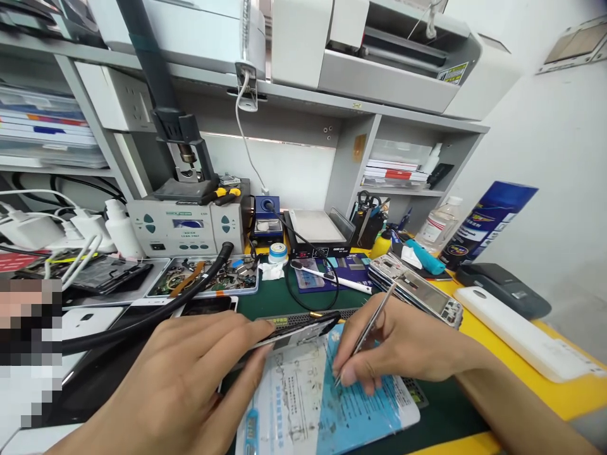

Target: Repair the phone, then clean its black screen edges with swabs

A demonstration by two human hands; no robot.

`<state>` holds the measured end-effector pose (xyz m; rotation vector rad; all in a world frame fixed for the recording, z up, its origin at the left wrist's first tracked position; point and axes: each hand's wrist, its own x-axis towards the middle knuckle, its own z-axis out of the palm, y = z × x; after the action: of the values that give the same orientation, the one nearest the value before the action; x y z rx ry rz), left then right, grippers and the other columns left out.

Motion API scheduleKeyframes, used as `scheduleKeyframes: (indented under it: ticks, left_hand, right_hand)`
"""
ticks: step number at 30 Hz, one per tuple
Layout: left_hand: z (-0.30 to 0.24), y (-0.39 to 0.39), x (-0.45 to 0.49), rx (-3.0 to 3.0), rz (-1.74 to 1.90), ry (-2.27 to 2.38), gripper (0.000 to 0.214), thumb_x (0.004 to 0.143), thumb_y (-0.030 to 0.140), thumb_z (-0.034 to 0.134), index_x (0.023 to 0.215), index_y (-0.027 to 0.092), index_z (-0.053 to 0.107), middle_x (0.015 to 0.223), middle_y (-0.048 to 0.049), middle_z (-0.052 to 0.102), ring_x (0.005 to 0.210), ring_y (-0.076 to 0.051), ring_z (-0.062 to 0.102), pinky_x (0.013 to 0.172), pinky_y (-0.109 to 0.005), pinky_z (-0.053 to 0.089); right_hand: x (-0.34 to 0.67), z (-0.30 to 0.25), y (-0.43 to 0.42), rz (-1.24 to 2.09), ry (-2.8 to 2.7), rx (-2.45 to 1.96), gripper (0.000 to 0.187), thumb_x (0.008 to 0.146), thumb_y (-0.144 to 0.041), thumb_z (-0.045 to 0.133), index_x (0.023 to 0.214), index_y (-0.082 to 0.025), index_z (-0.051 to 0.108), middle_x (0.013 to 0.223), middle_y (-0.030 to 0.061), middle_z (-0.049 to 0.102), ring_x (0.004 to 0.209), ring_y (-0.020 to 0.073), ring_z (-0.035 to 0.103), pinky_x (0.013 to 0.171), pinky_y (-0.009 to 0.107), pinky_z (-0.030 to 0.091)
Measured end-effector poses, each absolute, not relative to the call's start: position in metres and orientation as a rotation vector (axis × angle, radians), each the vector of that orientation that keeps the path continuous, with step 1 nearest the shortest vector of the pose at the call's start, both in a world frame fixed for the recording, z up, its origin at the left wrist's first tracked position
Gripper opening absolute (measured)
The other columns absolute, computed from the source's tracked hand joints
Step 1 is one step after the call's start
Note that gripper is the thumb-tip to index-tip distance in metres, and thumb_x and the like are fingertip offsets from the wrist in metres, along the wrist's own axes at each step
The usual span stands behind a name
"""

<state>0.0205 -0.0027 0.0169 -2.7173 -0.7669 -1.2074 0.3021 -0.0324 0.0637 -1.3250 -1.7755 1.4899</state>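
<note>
My left hand (190,373) grips one end of a thin, dark-edged phone (303,335), pinched between thumb and fingers. The phone is tilted up over a blue and white printed mat (303,404), with its near face turned partly toward me. In my right hand (379,347) is a pair of metal tweezers (372,325), held like a pen. Their tips point down close to the mat, right of the phone and apart from it. Whether the tips pinch anything is too small to tell.
A hot air station (190,224) stands at the back left, its black hose (156,325) crossing leftward. Opened phones (412,284) are stacked right of centre. A toothbrush (332,278), a small blue-lidded jar (277,253), a white power bank-like slab (526,332) and a blue spray can (488,224) lie around.
</note>
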Motion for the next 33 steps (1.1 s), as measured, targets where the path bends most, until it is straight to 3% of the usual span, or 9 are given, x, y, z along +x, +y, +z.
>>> scheduleKeyframes:
  ticks: [7,13,17,23,25,29,33]
  left_hand:
    - [0.021,0.0,0.024,-2.686,-1.18,-0.711,0.017,0.098,0.02,0.051,0.111,0.021,0.063,0.086,-0.0048,0.075,0.071,-0.023,0.073,0.058,-0.035,0.054]
    - [0.028,-0.001,0.028,-2.652,-1.167,-0.658,0.016,0.097,0.015,0.052,0.107,0.019,0.063,0.084,-0.0025,0.076,0.068,-0.02,0.074,0.058,-0.033,0.054]
    - [0.029,-0.002,0.027,-2.635,-1.193,-0.647,0.015,0.095,0.015,0.051,0.1,0.02,0.064,0.075,0.0004,0.073,0.061,-0.018,0.071,0.053,-0.031,0.053]
    - [0.029,-0.004,0.028,-2.628,-1.24,-0.608,0.015,0.096,0.015,0.05,0.101,0.019,0.064,0.075,0.0016,0.073,0.061,-0.017,0.07,0.056,-0.031,0.056]
    - [0.029,-0.003,0.03,-2.641,-1.216,-0.599,0.016,0.097,0.014,0.05,0.102,0.019,0.065,0.076,0.002,0.073,0.061,-0.016,0.07,0.057,-0.031,0.056]
    - [0.031,-0.003,0.034,-2.609,-1.239,-0.571,0.017,0.098,0.016,0.05,0.104,0.018,0.065,0.078,0.0021,0.074,0.061,-0.016,0.07,0.056,-0.032,0.055]
    - [0.032,-0.004,0.035,-2.615,-1.191,-0.616,0.017,0.098,0.014,0.05,0.102,0.018,0.065,0.077,0.0022,0.073,0.063,-0.016,0.07,0.057,-0.033,0.054]
  right_hand:
    - [0.304,0.061,-0.033,1.468,-1.81,-1.337,0.016,0.08,-0.034,0.084,0.084,-0.019,0.085,0.064,0.0012,0.076,0.053,0.0145,0.072,0.052,0.02,0.058]
    - [0.304,0.059,-0.036,1.392,-1.883,-1.308,0.013,0.081,-0.03,0.083,0.085,-0.018,0.085,0.076,0.0051,0.079,0.056,0.014,0.072,0.053,0.019,0.058]
    - [0.3,0.058,-0.041,1.377,-1.707,-1.144,0.005,0.08,-0.025,0.084,0.083,-0.021,0.086,0.074,0.0021,0.08,0.047,0.0102,0.071,0.047,0.014,0.057]
    - [0.281,0.05,-0.044,0.699,-1.676,-0.896,0.025,0.082,-0.01,0.081,0.094,-0.031,0.085,0.089,-0.0006,0.085,0.041,0.0085,0.07,0.041,0.011,0.059]
    - [0.274,0.048,-0.045,0.479,-1.757,-0.834,0.032,0.08,-0.006,0.082,0.099,-0.031,0.084,0.09,-0.0024,0.085,0.048,0.011,0.074,0.046,0.012,0.063]
    - [0.27,0.048,-0.046,0.229,-1.91,-0.751,0.036,0.077,-0.002,0.084,0.104,-0.025,0.082,0.094,-0.0021,0.086,0.081,0.0149,0.082,0.08,0.012,0.064]
    - [0.272,0.049,-0.047,0.208,-1.914,-0.767,0.03,0.079,-0.005,0.082,0.103,-0.025,0.081,0.095,-0.0022,0.086,0.08,0.0141,0.082,0.081,0.012,0.064]
